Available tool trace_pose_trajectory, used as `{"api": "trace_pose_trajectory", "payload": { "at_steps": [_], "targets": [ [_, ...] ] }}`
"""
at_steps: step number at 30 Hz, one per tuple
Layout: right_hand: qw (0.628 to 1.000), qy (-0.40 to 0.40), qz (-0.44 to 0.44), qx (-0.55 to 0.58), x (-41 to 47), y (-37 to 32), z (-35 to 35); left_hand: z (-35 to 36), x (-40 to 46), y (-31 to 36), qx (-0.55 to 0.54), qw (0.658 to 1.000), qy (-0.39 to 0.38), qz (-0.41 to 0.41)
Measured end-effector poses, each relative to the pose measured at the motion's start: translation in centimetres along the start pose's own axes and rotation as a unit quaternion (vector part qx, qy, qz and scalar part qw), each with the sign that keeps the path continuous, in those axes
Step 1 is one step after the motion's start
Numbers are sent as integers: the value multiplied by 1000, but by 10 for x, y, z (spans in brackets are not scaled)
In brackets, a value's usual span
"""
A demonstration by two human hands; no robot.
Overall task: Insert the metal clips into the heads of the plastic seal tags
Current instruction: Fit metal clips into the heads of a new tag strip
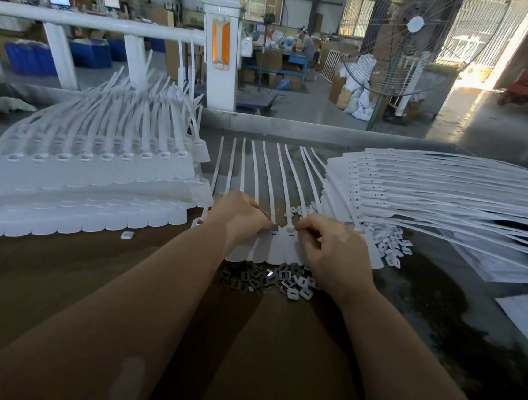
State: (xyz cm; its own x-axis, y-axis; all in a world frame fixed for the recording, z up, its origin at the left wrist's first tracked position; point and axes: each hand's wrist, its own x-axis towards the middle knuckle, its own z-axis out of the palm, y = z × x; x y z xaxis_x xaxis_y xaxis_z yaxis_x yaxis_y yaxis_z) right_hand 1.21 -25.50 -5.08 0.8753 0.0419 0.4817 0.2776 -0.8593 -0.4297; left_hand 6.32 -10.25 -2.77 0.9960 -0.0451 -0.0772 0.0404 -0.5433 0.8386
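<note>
White seal tags [279,249] lie mid-table, left hand [238,218] pinching a metal clip [275,228] into one head, right hand [331,250] curled, contents unclear; stacks remain.

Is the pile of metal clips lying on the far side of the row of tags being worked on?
No, the metal clips lie nearer the person than the tags, just below their rounded ends.

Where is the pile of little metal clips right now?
In the head view, the metal clips lie in a dark heap on the table, low centre, just below the row of seal tags and between the left hand and right hand.
</note>
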Motion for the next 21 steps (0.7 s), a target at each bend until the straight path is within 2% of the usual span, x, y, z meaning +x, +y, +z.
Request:
{"api": "trace_pose_trajectory", "payload": {
  "at_steps": [12,19,21],
  "targets": [
    [1000,4,3,9,-2,1,0,2,0,-4,-11,1000,11,12],
    [1000,5,6,13,-1,0,1,0,-5,-11,32,997,8,70],
    [1000,1,8,15,-1,0,0,-1,-7,-12,14,997,3,80]
  ]
}}
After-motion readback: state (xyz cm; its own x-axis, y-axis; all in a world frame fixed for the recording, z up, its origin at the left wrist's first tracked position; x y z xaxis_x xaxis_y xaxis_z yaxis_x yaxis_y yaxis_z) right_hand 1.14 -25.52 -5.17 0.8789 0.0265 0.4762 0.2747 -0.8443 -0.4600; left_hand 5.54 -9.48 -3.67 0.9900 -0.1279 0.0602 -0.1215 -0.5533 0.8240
